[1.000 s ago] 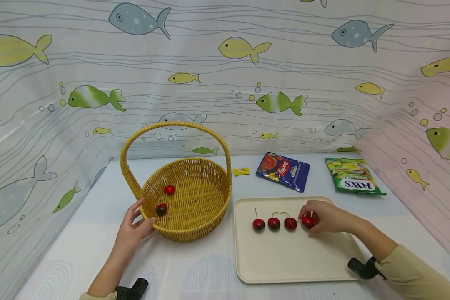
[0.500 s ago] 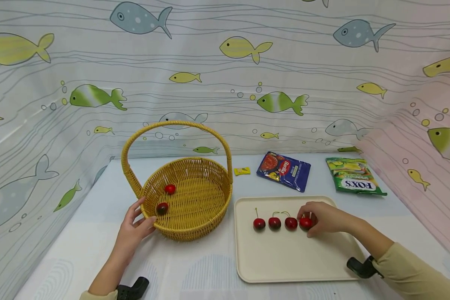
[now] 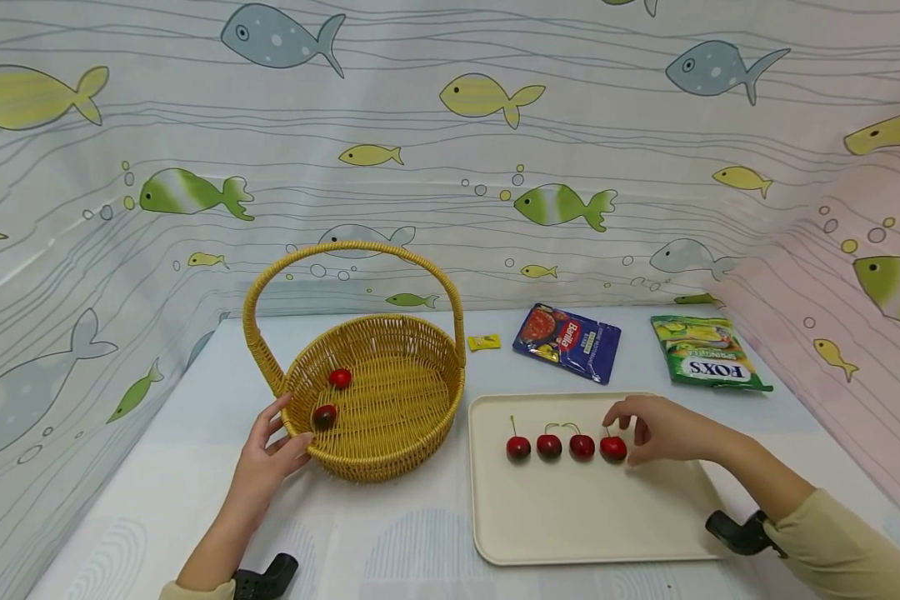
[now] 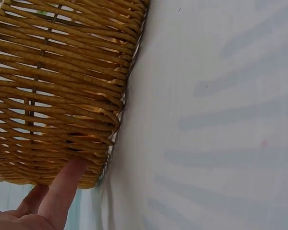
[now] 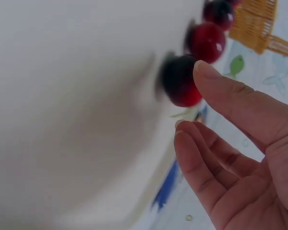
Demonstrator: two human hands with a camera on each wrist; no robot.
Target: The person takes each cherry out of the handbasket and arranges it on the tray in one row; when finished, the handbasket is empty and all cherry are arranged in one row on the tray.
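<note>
- Glossy round red cherry with a thin stem [image 3: 612, 450]: one, on the table, within the cream rectangular tray with rounded corners [image 3: 592, 521].
- White table [image 3: 412, 542]: printed with pale blue arcs.
- Pale backdrop [image 3: 405, 83]: three sides, wavy lines, yellow, green and blue-grey fish.
- Far side of table: small yellow packet [image 3: 483, 342]; dark blue Barilla pouch [image 3: 567, 342]; green FOX'S bag [image 3: 710, 352].
- Cherry, finish: shiny, shading from near-black to bright red in the right wrist view.
- Cherry, position: right end of a row, beside three dark red stemmed cherries [image 3: 549, 447].
- Right hand [image 3: 663, 429]: thumb and fingers parted, gripping nothing; cherry just beside the thumb, contact not certain.
- Left hand [image 3: 266, 458]: fingers spread, resting against the golden-brown woven basket with tall arched handle [image 3: 390, 408]; two red cherries inside.
</note>
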